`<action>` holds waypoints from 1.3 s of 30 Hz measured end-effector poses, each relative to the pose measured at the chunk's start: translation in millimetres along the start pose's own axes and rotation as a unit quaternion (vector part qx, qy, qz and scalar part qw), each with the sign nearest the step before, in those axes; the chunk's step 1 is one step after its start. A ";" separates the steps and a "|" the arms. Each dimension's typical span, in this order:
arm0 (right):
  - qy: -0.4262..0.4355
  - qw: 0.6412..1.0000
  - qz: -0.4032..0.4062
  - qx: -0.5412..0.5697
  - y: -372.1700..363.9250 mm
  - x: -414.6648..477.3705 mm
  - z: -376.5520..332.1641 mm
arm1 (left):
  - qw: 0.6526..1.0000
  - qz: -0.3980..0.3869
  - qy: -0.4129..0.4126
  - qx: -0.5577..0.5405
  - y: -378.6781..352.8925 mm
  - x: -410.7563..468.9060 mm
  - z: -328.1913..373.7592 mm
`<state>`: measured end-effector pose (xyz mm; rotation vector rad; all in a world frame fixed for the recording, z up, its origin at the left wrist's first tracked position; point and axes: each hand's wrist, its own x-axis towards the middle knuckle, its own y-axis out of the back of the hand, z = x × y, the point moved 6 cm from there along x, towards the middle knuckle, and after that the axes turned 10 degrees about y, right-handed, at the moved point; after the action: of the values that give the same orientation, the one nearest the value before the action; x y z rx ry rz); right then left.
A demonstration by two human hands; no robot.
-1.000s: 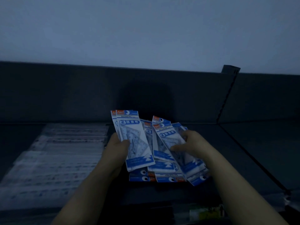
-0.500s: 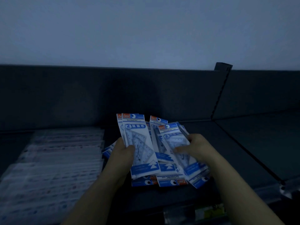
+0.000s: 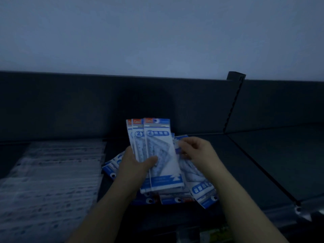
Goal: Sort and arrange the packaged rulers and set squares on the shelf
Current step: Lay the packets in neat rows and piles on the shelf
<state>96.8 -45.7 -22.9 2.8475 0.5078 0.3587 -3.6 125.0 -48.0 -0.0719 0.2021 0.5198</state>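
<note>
My left hand (image 3: pixel 135 166) grips the set-square packets (image 3: pixel 160 146) upright; loose packets (image 3: pixel 201 187) lie rightward beneath my right hand (image 3: pixel 199 151), grasp indeterminate.

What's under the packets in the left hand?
More set square packets lie on the dark shelf. The held packets and left hand cover most of them, so I cannot count them.
</note>
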 end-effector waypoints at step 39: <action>-0.089 0.966 0.110 0.216 18.8 0.1 24.0 | 0.992 -0.024 -0.039 -0.115 13.9 10.0 5.8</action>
<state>109.3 -67.1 -40.6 3.3281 0.2591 0.0230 -1.1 142.6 -44.6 -0.2809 0.0626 0.4946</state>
